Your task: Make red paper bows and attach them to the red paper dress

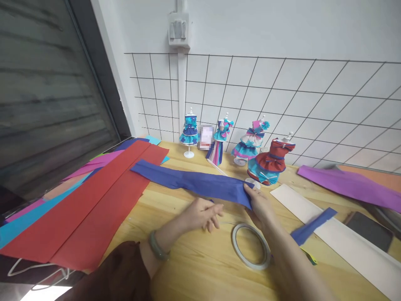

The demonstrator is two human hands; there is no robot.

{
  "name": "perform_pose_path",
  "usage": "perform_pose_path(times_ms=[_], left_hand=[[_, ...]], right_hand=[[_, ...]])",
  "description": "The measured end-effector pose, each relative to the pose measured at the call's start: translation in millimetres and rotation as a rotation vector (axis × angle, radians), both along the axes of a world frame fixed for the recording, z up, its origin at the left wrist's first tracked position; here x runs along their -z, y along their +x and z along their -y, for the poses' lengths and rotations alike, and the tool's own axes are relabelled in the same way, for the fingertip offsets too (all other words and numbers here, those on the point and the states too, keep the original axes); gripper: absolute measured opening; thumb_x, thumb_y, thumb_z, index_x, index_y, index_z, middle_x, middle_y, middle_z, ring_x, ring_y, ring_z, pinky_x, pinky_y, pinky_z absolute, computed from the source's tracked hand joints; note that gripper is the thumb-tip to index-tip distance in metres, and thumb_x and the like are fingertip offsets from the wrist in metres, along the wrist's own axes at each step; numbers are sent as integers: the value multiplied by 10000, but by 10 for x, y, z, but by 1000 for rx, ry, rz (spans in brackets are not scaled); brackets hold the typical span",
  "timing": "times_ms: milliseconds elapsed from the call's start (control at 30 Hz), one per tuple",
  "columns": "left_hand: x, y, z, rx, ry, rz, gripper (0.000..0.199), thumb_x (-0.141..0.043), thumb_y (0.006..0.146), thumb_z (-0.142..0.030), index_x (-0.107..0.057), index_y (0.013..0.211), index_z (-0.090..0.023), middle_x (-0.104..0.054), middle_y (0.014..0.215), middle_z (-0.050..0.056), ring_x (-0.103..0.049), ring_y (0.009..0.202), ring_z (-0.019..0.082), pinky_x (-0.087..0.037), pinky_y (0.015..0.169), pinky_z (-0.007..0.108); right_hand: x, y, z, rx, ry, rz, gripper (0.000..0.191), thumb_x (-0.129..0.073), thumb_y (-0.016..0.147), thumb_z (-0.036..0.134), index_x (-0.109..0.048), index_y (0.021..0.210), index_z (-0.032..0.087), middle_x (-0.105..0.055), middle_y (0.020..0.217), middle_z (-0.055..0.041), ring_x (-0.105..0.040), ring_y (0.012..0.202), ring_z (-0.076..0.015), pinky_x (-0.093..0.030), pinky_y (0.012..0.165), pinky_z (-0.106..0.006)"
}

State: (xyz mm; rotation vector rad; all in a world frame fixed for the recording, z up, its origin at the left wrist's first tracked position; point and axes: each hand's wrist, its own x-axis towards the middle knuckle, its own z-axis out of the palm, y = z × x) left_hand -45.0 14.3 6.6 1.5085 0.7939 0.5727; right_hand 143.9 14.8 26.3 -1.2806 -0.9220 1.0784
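Note:
A long strip of blue crepe paper (200, 184) stretches over the wooden table, its left end lying across red paper sheets. Its right end is pinched in my right hand (258, 202), thumb on top. My left hand (202, 215), with a bangle on the wrist, hovers just below the strip with fingers apart and nothing visible in them. Near both hands lies a roll of narrow white tape (250, 246). Beyond my right forearm sits a shorter blue strip (315, 225), partly over a white paper strip (341, 238).
Small dress forms in paper dresses, including a red and blue one (272, 163), stand along the wall. Red sheets (84, 200) cover the left side. To the right are purple paper (344, 188), a dark phone-like slab (369, 230) and a yellow-green tool (310, 256).

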Motion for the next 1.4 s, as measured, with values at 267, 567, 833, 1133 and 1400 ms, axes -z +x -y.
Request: perform_pose_path(times_ms=[267, 567, 833, 1133, 1400], left_hand=[[-70, 62, 3, 95, -717, 620, 623, -308, 783, -617, -544, 1046, -105, -619, 1012, 192, -610, 912, 251, -442, 806, 412], [-4, 54, -87, -314, -757, 896, 327, -467, 818, -264, -528, 1105, -118, -660, 954, 124, -612, 903, 222, -444, 840, 420], [-138, 20, -133, -430, -574, 906, 260, -507, 815, -266, -566, 1020, -117, -634, 1026, 136, -570, 1001, 242, -413, 897, 455], [-132, 8, -163, -502, -482, 848, 233, -534, 798, -271, -599, 955, -111, -648, 988, 128, -586, 971, 244, -438, 881, 460], [-125, -27, -201, -536, -431, 840, 292, -554, 782, -272, -575, 1027, -116, -660, 955, 122, -594, 961, 239, -465, 850, 430]], right_hand=[[-212, -259, 139, -103, -62, -184, 189, -607, 688, 382, -550, 760, 216, -642, 631, 8, -601, 569, -174, -463, 460, -250], [124, 10, 361, -48, -117, -2, 257, -577, 728, 443, -622, 766, 193, -651, 626, -11, -576, 531, -170, -418, 411, -234], [209, 44, 314, -64, -144, -106, 219, -623, 692, 430, -602, 723, 214, -626, 567, 2, -576, 482, -162, -455, 413, -247], [137, -65, 301, -174, -59, -165, 370, -708, 647, 323, -583, 981, 227, -690, 924, -43, -648, 789, -219, -527, 645, -313], [158, -140, 292, -196, 6, -169, 327, -707, 650, 342, -596, 929, 211, -694, 941, -46, -649, 843, -227, -517, 717, -335]])
